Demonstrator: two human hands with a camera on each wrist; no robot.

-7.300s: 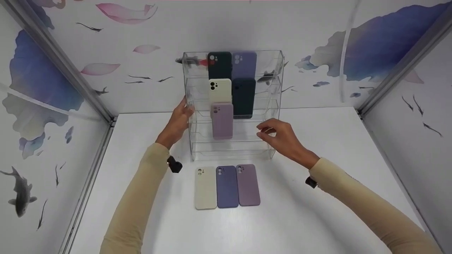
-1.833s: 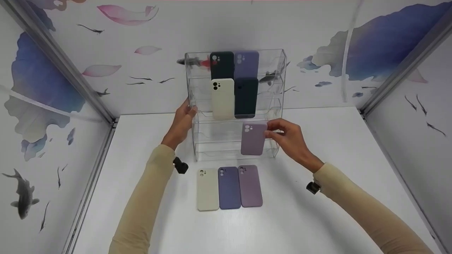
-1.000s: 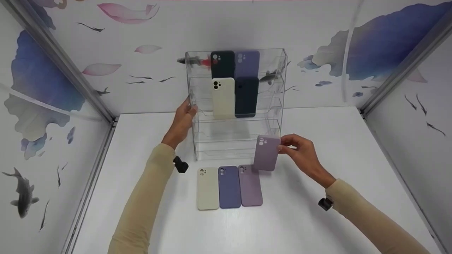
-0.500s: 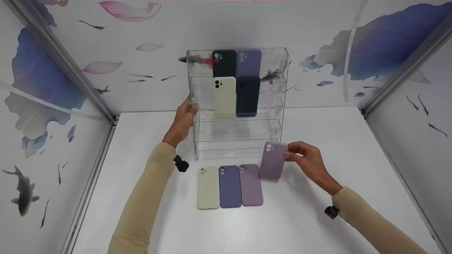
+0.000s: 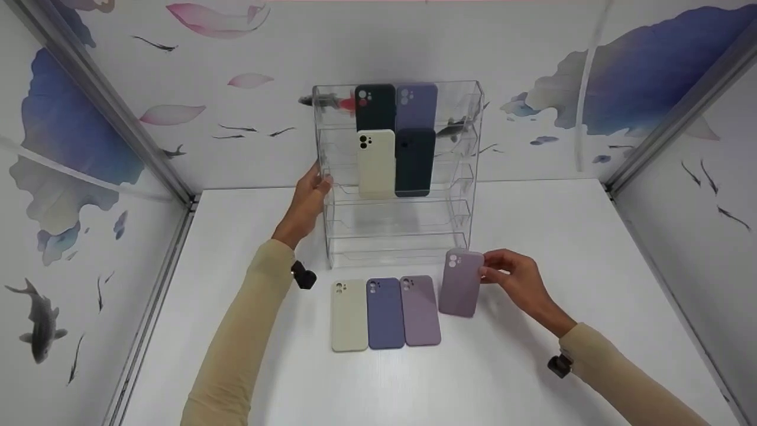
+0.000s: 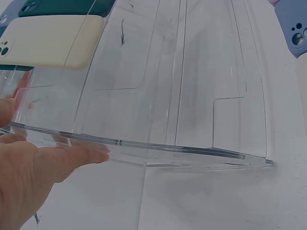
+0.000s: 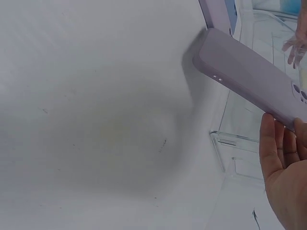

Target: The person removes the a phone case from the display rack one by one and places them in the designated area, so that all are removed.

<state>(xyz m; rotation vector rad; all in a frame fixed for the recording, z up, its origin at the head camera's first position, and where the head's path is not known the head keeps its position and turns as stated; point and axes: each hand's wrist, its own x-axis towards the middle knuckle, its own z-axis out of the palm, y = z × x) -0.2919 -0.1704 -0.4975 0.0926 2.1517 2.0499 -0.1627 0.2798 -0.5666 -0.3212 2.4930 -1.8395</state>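
My right hand pinches a light purple phone case by its right edge, tilted, its lower end close over the table just right of a flat row of cases. That row holds a cream case, a violet-blue case and a mauve case. With thumb and fingers on either side of the panel, my left hand holds the left side of a clear tiered display rack. On the rack's upper tiers stand a dark green case, a lavender case, a second cream case and another dark green case.
The white table runs forward to a back wall printed with fish and petals. Patterned side panels in metal frames flank it. The rack stands near the wall, behind the row of cases.
The purple case has left the rack's lower tier in my right hand, moving right and down to beside the row. My left hand stays on the rack's side.
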